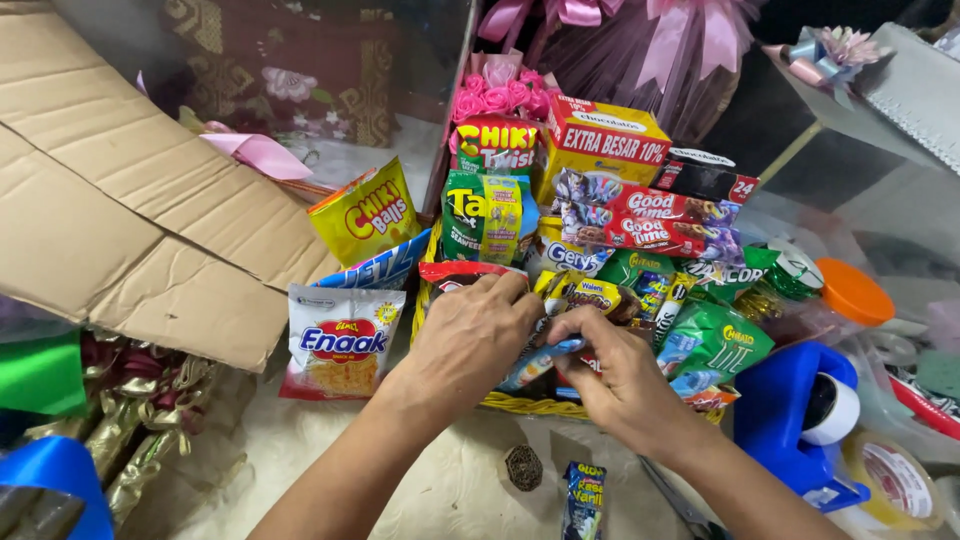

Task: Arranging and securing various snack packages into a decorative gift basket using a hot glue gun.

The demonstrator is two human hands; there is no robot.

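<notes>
While I lean over a yellow woven wicker basket packed with bright snack packets, my left hand presses curled fingers onto a red packet, and my right hand holds a closed grip on a slim blue wrapped snack at the basket's front.

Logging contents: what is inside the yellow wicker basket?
The basket holds packed snack packets, a green one among them, and a yellow carton behind. Left hand and right hand cover the front packets; its bottom is hidden.
</notes>
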